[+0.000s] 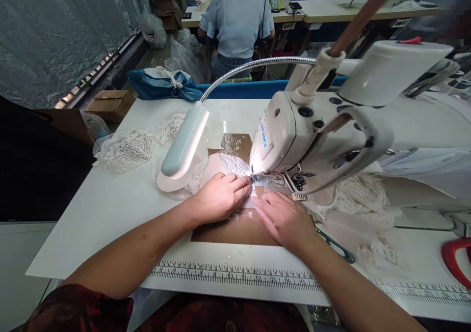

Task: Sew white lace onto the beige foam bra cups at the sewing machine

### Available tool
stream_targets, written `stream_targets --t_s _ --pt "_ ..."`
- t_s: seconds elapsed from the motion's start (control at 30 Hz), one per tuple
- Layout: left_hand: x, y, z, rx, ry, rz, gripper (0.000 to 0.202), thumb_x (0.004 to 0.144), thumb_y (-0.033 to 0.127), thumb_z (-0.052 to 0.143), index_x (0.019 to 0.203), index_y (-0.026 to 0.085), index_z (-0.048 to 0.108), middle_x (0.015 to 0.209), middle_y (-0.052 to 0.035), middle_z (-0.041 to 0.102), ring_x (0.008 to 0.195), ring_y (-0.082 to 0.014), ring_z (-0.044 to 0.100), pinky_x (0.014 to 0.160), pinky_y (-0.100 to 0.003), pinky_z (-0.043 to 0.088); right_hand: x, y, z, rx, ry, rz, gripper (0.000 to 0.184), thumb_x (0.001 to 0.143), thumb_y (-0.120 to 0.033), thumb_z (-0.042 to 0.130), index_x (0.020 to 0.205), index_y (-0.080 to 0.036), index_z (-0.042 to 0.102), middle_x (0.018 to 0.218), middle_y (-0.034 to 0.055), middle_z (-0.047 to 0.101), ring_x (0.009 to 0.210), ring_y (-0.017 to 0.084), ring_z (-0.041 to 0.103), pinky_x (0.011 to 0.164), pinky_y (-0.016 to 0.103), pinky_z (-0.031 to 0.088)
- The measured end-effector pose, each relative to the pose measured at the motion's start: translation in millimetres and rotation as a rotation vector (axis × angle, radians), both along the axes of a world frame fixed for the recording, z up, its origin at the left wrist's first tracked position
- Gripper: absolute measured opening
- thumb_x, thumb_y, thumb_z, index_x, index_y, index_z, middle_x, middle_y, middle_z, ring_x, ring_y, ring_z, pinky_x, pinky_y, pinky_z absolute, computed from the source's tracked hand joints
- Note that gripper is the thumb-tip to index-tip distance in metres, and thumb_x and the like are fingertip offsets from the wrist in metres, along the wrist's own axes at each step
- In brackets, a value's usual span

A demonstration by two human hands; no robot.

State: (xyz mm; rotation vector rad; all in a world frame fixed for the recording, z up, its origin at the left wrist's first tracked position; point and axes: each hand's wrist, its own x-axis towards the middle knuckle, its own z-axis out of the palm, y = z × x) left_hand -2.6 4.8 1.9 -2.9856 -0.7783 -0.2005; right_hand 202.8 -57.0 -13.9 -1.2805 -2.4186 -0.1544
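The white lace piece (235, 164) lay beneath the head of the sewing machine (279, 130), over a brown panel (235, 231). The left hand (222, 197) had its fingers on the lace, just beside the needle area; the right hand (283, 219) lay flat to the near right. Whether either pinched the cloth could not be told. The lace was judged light, limp and easily snagged, best held flat by its edges. At far left, the contents of a cardboard box (109, 105) and a tied blue bundle (162, 85) were hidden.
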Motion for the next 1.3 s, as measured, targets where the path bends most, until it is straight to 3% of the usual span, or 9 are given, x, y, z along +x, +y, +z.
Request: stream_targets --t_s 0.47,0.97,1.3 --pt "-1.6 1.1 -2.0 -0.059 0.038 0.033 0.037 0.092 0.021 0.042 0.127 0.016 0.055 0.137 -0.0067 0.052 0.096 -0.0216 0.052 0.075 -0.034 0.038 0.8 0.0 1.5 -0.065 0.031 -0.001 0.024 0.092 -0.020 0.047 0.096 -0.017 0.070 0.073 0.0023 0.062 0.068 0.014 0.052 0.061 0.027 0.032" --pt "-1.5 12.8 -5.4 -0.018 -0.019 0.121 0.041 0.089 0.016 0.042 0.128 0.011 0.054 0.131 -0.0128 0.057 0.098 -0.0246 0.052 0.078 -0.037 0.041 -5.5 5.5 4.5 -0.204 -0.040 -0.129 0.034 0.094 -0.031 0.044 0.119 -0.018 0.062 0.094 0.0054 0.067 0.078 0.019 0.056 0.064 0.029 0.038" --pt "-8.4 14.6 -8.3 -0.063 -0.165 0.208 0.038 0.091 0.027 0.043 0.125 0.013 0.055 0.134 -0.0134 0.052 0.112 -0.0278 0.050 0.093 -0.043 0.041 -4.8 5.5 5.8 -0.222 -0.059 -0.124 0.035 0.093 -0.030 0.045 0.122 -0.019 0.061 0.093 0.0056 0.067 0.077 0.019 0.058 0.065 0.029 0.038"
